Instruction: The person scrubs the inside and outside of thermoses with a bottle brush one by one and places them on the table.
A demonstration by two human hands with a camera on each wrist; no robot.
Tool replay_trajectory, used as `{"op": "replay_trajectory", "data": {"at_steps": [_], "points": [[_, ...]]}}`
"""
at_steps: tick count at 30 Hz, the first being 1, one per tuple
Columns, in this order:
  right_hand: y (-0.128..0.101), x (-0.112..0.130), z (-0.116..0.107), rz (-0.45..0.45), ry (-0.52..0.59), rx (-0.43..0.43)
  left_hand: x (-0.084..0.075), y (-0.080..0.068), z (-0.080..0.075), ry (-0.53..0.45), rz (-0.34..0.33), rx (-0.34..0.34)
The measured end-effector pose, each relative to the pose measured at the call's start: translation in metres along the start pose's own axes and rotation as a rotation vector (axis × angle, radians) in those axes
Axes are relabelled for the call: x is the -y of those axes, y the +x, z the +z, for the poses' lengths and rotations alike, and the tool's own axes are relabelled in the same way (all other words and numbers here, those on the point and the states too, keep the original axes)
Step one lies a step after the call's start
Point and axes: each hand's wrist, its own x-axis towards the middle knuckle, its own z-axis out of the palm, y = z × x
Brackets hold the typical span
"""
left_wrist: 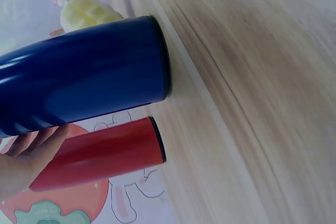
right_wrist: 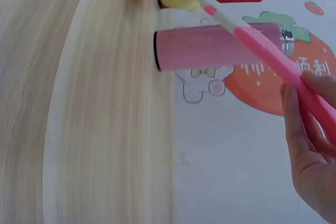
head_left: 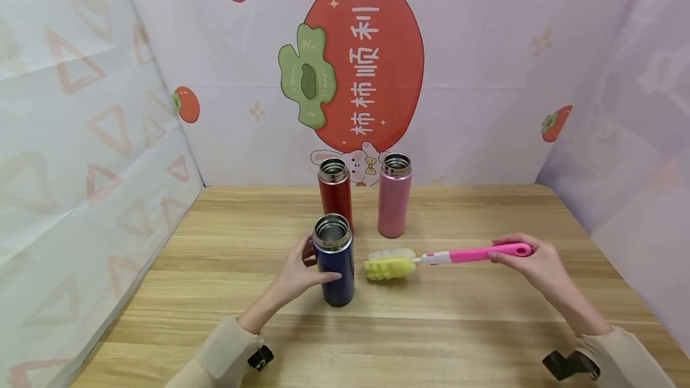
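Observation:
A dark blue vacuum bottle (head_left: 337,274) stands upright and lidless on the table, its steel mouth facing up. My left hand (head_left: 299,268) grips it from the left, the thumb across its front and the other fingers behind. In my right hand (head_left: 530,256) is the pink handle of a bottle brush (head_left: 480,253), pinched near its holed end. The yellow and white sponge head (head_left: 390,265) points left, just right of the blue bottle. In the right wrist view, the brush handle (right_wrist: 273,59) runs between thumb and fingers.
Behind the blue bottle stands a red bottle (head_left: 335,193), partly hidden by it. A pink bottle (head_left: 395,202) is to its right; both are open-topped. The wooden table (head_left: 431,340) meets a printed cloth backdrop (head_left: 463,106) at the back, with cloth walls at both sides.

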Motion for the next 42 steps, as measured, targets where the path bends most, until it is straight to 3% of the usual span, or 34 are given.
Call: {"op": "replay_trajectory", "data": {"at_steps": [3,5,7,12,14,19,21,23,28,30,33,37,40,42], "points": [[0.017,-0.039,0.008,0.017,0.083,-0.074,-0.001,0.001,0.005,-0.001,0.012,0.015],[0.029,-0.066,0.014,-0.012,0.236,-0.078,-0.001,0.001,0.008,-0.002,0.023,0.028],[0.035,-0.073,0.019,-0.062,0.400,-0.061,-0.002,0.002,0.011,0.001,0.031,0.038],[0.030,-0.016,0.028,-0.050,0.649,-0.038,-0.003,0.003,0.020,-0.009,0.048,0.056],[0.040,-0.029,0.035,-0.080,0.734,-0.050,-0.004,0.003,0.023,-0.011,0.063,0.069],[0.079,-0.098,0.053,-0.164,0.968,-0.031,-0.005,0.004,0.031,-0.001,0.086,0.096],[0.083,-0.098,0.057,-0.160,0.996,-0.033,-0.005,0.004,0.034,0.004,0.092,0.101],[0.086,-0.094,0.059,-0.220,1.016,0.010,-0.005,0.005,0.037,0.007,0.104,0.105],[0.074,-0.047,0.060,-0.324,1.018,0.076,-0.007,0.005,0.042,0.005,0.116,0.115],[0.066,-0.024,0.059,-0.320,1.030,0.084,-0.009,0.005,0.044,0.000,0.117,0.119],[0.078,-0.039,0.066,-0.339,1.004,0.076,-0.012,0.004,0.046,0.005,0.120,0.123],[0.105,-0.088,0.081,-0.346,0.928,0.054,-0.015,0.004,0.048,0.014,0.123,0.127],[0.111,-0.095,0.086,-0.342,0.881,0.065,-0.015,0.005,0.048,0.011,0.119,0.130],[0.109,-0.086,0.085,-0.361,0.881,0.078,-0.012,0.005,0.048,0.008,0.120,0.130]]}}
